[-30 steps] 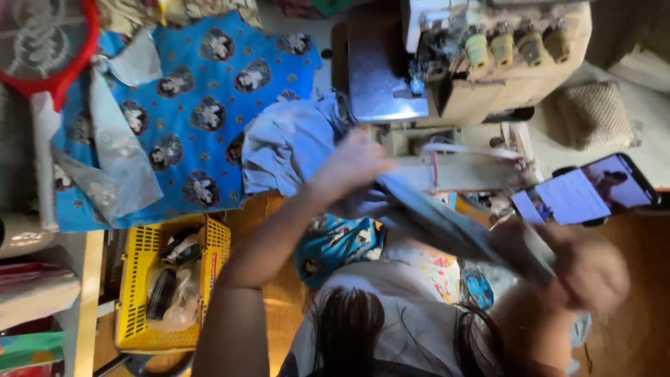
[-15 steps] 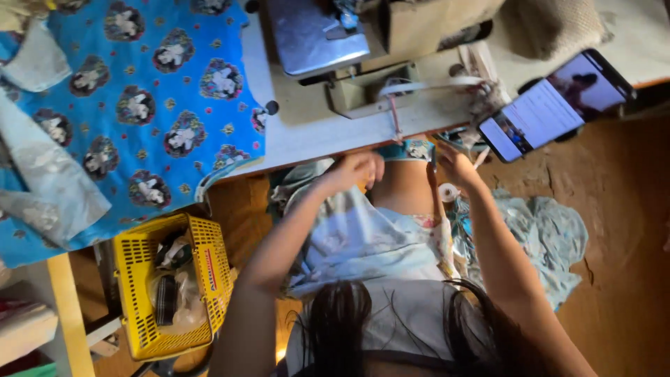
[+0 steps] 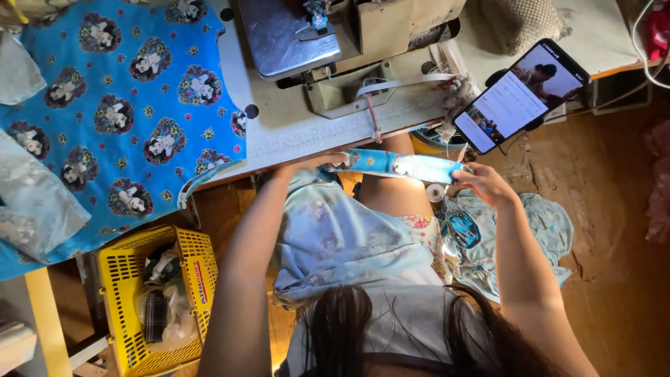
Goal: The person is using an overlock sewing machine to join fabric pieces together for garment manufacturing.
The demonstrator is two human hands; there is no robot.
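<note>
I see both hands pinching the blue strip [image 3: 398, 165] crosswise: left hand [image 3: 324, 162] at one end, right hand [image 3: 481, 183] at the other.

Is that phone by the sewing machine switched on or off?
On. The phone, propped tilted at the table's edge, has a lit screen showing pictures and pale panels.

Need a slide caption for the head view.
Both hands, left hand and right hand, stretch a blue fabric strip beside a sewing machine.
</note>
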